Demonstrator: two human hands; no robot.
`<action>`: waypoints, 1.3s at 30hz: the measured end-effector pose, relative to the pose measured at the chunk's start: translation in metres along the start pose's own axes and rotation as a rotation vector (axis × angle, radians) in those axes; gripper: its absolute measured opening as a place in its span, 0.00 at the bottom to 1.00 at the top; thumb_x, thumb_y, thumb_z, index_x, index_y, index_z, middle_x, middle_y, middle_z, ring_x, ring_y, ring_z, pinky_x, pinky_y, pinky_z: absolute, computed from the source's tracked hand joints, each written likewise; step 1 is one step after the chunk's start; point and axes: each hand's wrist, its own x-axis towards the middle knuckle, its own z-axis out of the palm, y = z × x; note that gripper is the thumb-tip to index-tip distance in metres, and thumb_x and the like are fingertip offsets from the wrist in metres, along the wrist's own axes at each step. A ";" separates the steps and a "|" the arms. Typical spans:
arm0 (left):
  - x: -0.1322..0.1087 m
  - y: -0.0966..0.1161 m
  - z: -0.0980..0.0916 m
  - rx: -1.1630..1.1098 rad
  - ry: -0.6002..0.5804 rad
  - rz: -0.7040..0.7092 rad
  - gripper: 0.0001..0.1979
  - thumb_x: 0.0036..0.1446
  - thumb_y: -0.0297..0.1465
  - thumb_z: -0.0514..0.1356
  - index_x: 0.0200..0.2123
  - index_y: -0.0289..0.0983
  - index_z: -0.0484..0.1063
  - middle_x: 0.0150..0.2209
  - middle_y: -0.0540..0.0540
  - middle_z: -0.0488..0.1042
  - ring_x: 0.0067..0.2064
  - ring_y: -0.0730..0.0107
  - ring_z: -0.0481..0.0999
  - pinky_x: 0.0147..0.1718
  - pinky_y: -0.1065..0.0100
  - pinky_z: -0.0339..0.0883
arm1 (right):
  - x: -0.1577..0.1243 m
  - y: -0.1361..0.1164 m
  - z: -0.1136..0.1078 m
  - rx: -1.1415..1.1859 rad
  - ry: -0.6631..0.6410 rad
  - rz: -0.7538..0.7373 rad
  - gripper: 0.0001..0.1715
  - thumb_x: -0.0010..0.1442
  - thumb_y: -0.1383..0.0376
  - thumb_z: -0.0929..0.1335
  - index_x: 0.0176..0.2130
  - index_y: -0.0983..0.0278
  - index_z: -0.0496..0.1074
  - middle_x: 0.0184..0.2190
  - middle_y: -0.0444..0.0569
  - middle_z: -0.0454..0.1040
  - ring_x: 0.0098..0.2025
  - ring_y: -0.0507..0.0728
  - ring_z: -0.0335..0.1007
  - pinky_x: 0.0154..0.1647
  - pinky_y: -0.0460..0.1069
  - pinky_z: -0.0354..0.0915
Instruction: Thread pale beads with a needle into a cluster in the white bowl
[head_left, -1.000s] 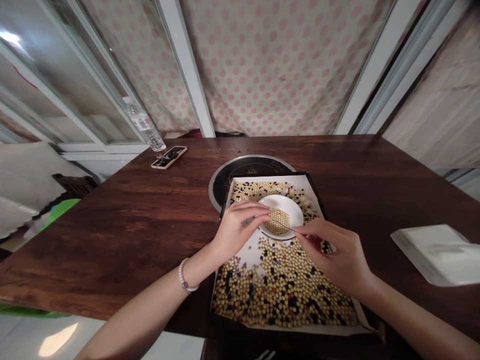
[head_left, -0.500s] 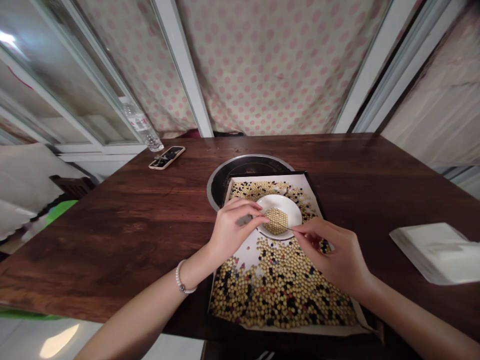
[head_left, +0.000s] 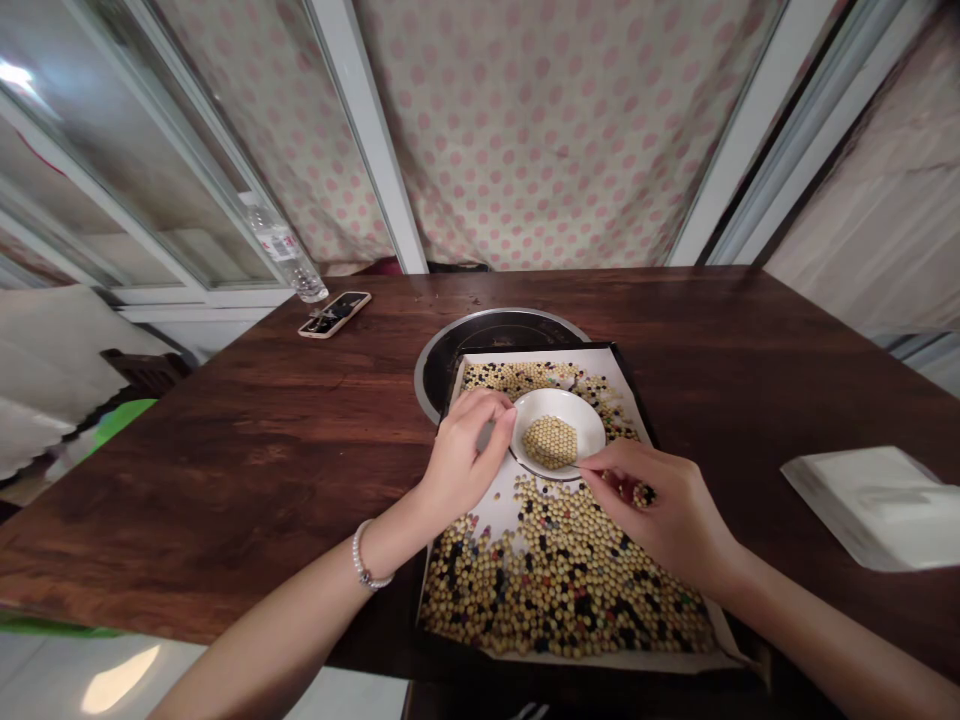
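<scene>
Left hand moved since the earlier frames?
Yes: the left hand has drawn back leftward; its fingertips now sit at the rim of the white bowl, no longer over it.

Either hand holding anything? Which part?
Cannot be told: the left hand and right hand have curled fingers beside the white bowl, and no held thing shows.

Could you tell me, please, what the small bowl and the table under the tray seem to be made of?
The small bowl looks like white glazed ceramic: its smooth surface shines along the rim. The table looks like dark stained wood with a satin varnish: brown grain runs across the top, and light reflects softly. It could be veneer; the look does not settle that.
</scene>
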 end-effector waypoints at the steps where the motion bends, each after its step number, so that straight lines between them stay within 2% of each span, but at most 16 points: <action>1: 0.000 0.000 0.000 -0.002 -0.001 0.000 0.11 0.62 0.30 0.49 0.27 0.36 0.65 0.34 0.45 0.71 0.39 0.67 0.69 0.41 0.61 0.64 | 0.000 0.000 0.000 0.011 0.004 -0.006 0.06 0.56 0.71 0.65 0.33 0.63 0.71 0.25 0.44 0.70 0.23 0.48 0.64 0.21 0.45 0.61; 8: 0.001 0.000 0.001 0.000 -0.004 -0.001 0.08 0.60 0.29 0.52 0.28 0.37 0.63 0.35 0.46 0.70 0.41 0.66 0.69 0.43 0.60 0.64 | 0.000 0.001 0.000 0.042 -0.012 -0.008 0.08 0.56 0.73 0.65 0.35 0.63 0.72 0.26 0.45 0.69 0.24 0.48 0.64 0.21 0.45 0.61; 15: 0.000 -0.005 0.003 0.025 -0.017 0.047 0.01 0.56 0.28 0.57 0.32 0.38 0.67 0.36 0.46 0.71 0.41 0.66 0.69 0.43 0.59 0.65 | 0.000 0.002 0.000 0.059 -0.071 0.041 0.07 0.57 0.71 0.65 0.35 0.63 0.73 0.27 0.45 0.70 0.24 0.48 0.63 0.22 0.46 0.61; 19: 0.000 -0.006 0.003 0.029 -0.019 0.058 0.01 0.56 0.26 0.58 0.33 0.38 0.68 0.37 0.46 0.71 0.42 0.66 0.70 0.44 0.59 0.64 | 0.001 0.003 0.000 0.028 -0.104 0.061 0.08 0.56 0.72 0.65 0.34 0.64 0.73 0.25 0.45 0.69 0.24 0.48 0.62 0.22 0.46 0.60; 26: 0.000 -0.006 0.004 0.037 -0.014 0.060 0.01 0.55 0.27 0.58 0.32 0.38 0.69 0.37 0.46 0.72 0.43 0.65 0.70 0.43 0.58 0.65 | 0.001 0.000 -0.001 0.026 -0.030 0.044 0.06 0.55 0.72 0.65 0.33 0.65 0.72 0.24 0.44 0.67 0.22 0.48 0.61 0.20 0.45 0.59; 30: -0.001 -0.007 0.004 0.045 -0.014 0.064 0.01 0.55 0.27 0.59 0.32 0.38 0.71 0.37 0.46 0.72 0.42 0.66 0.70 0.44 0.58 0.65 | 0.002 -0.001 -0.001 -0.003 -0.065 0.062 0.06 0.55 0.73 0.65 0.30 0.65 0.71 0.22 0.42 0.66 0.21 0.47 0.60 0.20 0.45 0.58; 36: -0.001 -0.008 0.004 0.051 -0.030 0.117 0.02 0.54 0.27 0.61 0.33 0.38 0.72 0.39 0.46 0.71 0.42 0.66 0.70 0.43 0.58 0.65 | -0.002 -0.002 -0.003 0.012 0.144 0.051 0.06 0.53 0.73 0.67 0.33 0.64 0.70 0.22 0.41 0.68 0.21 0.46 0.59 0.19 0.43 0.57; 39: -0.001 -0.007 0.003 0.065 -0.037 0.144 0.02 0.53 0.28 0.62 0.32 0.38 0.72 0.40 0.46 0.71 0.43 0.65 0.69 0.43 0.57 0.64 | -0.005 -0.004 -0.005 0.041 0.164 -0.021 0.09 0.52 0.74 0.68 0.35 0.64 0.70 0.23 0.41 0.69 0.21 0.46 0.60 0.20 0.43 0.58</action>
